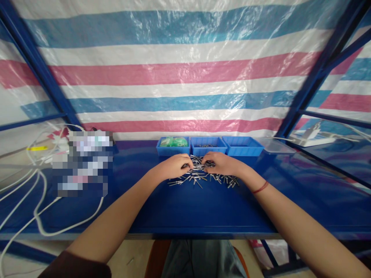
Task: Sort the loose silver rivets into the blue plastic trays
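A loose pile of thin silvery metal pins (197,177) lies on the blue table, in front of three blue bins. My left hand (176,166) is at the pile's left side, its fingers curled round some pins. On the right side my right hand (220,163) also has its fingers closed round several pins. The left bin (173,151) holds green packets (174,142). A few metal pins lie in the middle bin (208,150), while the right bin (245,150) shows only its blue inside.
White cables (43,204) loop over the table's left part, near blurred items (87,166). A clear plastic lid (276,145) lies right of the bins. A white power strip (311,138) is at the far right. Blue frame posts (315,77) rise on both sides.
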Available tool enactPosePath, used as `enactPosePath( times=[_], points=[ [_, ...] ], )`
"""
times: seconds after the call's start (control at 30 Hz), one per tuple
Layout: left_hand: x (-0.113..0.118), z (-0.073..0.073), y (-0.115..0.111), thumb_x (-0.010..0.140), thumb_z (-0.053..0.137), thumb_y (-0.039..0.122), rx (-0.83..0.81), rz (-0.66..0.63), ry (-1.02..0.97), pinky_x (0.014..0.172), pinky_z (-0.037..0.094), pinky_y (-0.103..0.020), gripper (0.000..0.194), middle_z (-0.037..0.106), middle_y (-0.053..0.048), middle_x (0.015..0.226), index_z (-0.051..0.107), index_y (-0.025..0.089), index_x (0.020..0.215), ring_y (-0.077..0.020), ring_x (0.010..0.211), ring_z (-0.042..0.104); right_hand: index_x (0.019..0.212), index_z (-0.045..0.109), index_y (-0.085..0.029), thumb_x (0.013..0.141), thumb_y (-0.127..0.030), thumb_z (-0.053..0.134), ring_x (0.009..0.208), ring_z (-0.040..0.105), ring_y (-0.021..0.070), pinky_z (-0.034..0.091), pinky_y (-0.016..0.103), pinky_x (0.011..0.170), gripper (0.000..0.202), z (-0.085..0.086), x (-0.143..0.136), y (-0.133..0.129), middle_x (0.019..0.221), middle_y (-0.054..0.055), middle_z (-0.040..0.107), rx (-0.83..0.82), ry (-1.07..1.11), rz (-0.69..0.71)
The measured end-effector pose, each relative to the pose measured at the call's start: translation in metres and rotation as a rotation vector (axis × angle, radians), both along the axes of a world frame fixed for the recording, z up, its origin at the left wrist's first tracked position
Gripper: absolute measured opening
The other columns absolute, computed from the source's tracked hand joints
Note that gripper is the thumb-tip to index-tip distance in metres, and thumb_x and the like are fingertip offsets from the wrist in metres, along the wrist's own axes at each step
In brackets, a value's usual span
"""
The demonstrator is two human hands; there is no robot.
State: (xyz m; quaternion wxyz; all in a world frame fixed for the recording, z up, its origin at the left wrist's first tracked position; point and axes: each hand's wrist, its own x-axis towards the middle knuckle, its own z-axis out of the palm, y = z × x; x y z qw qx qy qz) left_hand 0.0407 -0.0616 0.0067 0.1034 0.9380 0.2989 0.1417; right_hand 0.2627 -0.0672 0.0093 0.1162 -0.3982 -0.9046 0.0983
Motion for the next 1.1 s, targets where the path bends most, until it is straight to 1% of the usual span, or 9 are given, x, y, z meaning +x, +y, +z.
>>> enactPosePath(
  times=[0.1, 0.27, 0.37, 0.53, 0.6, 0.7, 0.9, 1.0, 1.1],
  points=[
    [-0.008, 0.005, 0.003, 0.078, 0.054, 0.011, 0.003, 0.025, 0.017, 0.084, 0.044, -0.026, 0.016, 0.061, -0.005, 0.095, 0.066, 0.016, 0.087, -0.015, 0.089, 0.059, 0.086, 0.066, -0.014, 0.069, -0.01, 0.058, 0.081, 0.058, 0.0176, 0.043, 0.029, 0.075, 0.02, 0.0, 0.002, 0.002, 0.087, 0.007, 0.065, 0.02, -0.012, -0.029],
    [-0.023, 0.015, 0.007, 0.077, 0.054, 0.015, 0.001, 0.112, 0.05, 0.081, 0.044, -0.026, 0.021, 0.061, -0.006, 0.096, 0.067, 0.016, 0.093, -0.0152, 0.086, 0.059, 0.074, 0.064, -0.017, 0.063, -0.001, 0.05, 0.072, 0.059, 0.0154, 0.043, 0.026, 0.068, 0.024, 0.005, 0.01, 0.003, 0.077, 0.004, 0.067, 0.026, 0.014, -0.1],
    [-0.03, 0.02, 0.009, 0.081, 0.048, 0.016, 0.006, 0.17, 0.054, 0.078, 0.045, -0.026, 0.023, 0.063, -0.006, 0.094, 0.066, 0.017, 0.095, -0.0146, 0.084, 0.059, 0.07, 0.063, -0.018, 0.062, 0.0, 0.046, 0.069, 0.059, 0.0145, 0.044, 0.026, 0.067, 0.026, 0.009, 0.017, 0.004, 0.074, 0.003, 0.066, 0.054, 0.062, -0.123],
    [-0.035, 0.028, 0.007, 0.086, 0.039, 0.015, -0.009, 0.212, 0.046, 0.087, 0.043, -0.028, 0.028, 0.067, -0.006, 0.101, 0.066, 0.016, 0.096, -0.0162, 0.095, 0.059, 0.072, 0.063, -0.017, 0.061, -0.001, 0.045, 0.071, 0.06, 0.0145, 0.045, 0.025, 0.068, 0.027, 0.015, 0.024, 0.003, 0.077, 0.003, 0.067, 0.093, 0.144, -0.138],
    [-0.036, 0.028, 0.006, 0.087, 0.039, 0.017, -0.036, 0.238, 0.061, 0.086, 0.043, -0.027, 0.029, 0.067, -0.006, 0.104, 0.066, 0.016, 0.098, -0.0163, 0.095, 0.06, 0.073, 0.063, -0.017, 0.062, -0.002, 0.044, 0.072, 0.06, 0.0144, 0.045, 0.025, 0.069, 0.027, 0.016, 0.024, 0.002, 0.078, 0.002, 0.067, 0.077, 0.171, -0.131],
    [-0.036, 0.024, 0.006, 0.085, 0.044, 0.024, -0.081, 0.266, 0.108, 0.079, 0.044, -0.025, 0.029, 0.068, -0.007, 0.101, 0.065, 0.016, 0.104, -0.0163, 0.089, 0.061, 0.074, 0.063, -0.017, 0.063, -0.002, 0.044, 0.072, 0.06, 0.0137, 0.046, 0.025, 0.069, 0.027, 0.015, 0.021, 0.0, 0.078, 0.002, 0.067, 0.035, 0.201, -0.104],
    [-0.037, 0.013, 0.012, 0.077, 0.057, 0.037, -0.132, 0.223, 0.183, 0.07, 0.044, -0.022, 0.041, 0.066, -0.006, 0.1, 0.064, 0.019, 0.113, -0.0157, 0.083, 0.061, 0.076, 0.064, -0.016, 0.063, 0.0, 0.043, 0.076, 0.06, 0.0145, 0.047, 0.027, 0.072, 0.03, 0.013, 0.01, -0.004, 0.082, 0.004, 0.067, 0.001, 0.168, -0.045],
    [-0.036, 0.011, 0.013, 0.075, 0.059, 0.036, -0.166, 0.219, 0.171, 0.07, 0.044, -0.022, 0.045, 0.065, -0.006, 0.1, 0.062, 0.018, 0.116, -0.0159, 0.083, 0.06, 0.075, 0.063, -0.016, 0.062, 0.001, 0.041, 0.078, 0.06, 0.015, 0.047, 0.028, 0.073, 0.031, 0.013, 0.006, -0.006, 0.082, 0.004, 0.067, -0.003, 0.167, -0.026],
    [-0.034, 0.01, 0.012, 0.075, 0.059, 0.031, -0.183, 0.224, 0.17, 0.068, 0.043, -0.022, 0.045, 0.066, -0.007, 0.097, 0.061, 0.014, 0.117, -0.015, 0.078, 0.06, 0.077, 0.063, -0.017, 0.062, 0.001, 0.04, 0.081, 0.061, 0.0151, 0.048, 0.029, 0.076, 0.033, 0.015, 0.006, -0.007, 0.085, 0.004, 0.067, -0.012, 0.252, -0.034]
  ],
)
